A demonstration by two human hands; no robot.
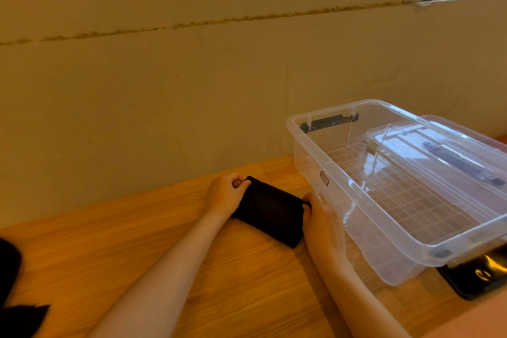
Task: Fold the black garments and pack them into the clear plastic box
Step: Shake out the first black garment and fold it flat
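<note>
A small folded black garment (270, 211) lies on the wooden table (137, 241), just left of the clear plastic box (315, 162). My left hand (223, 195) pinches the garment's far left corner. At its right end my right hand (321, 217) grips the edge, close to the box's near wall. The box stands open, with only its ribbed floor showing inside. More black fabric (13, 282) sits at the table's left edge, partly cut off by the frame.
The box's clear lid (444, 151) lies behind it on the right. A glossy black object (477, 277) sits by the box's near right corner. A beige wall runs along the table's far side, with a window at top right.
</note>
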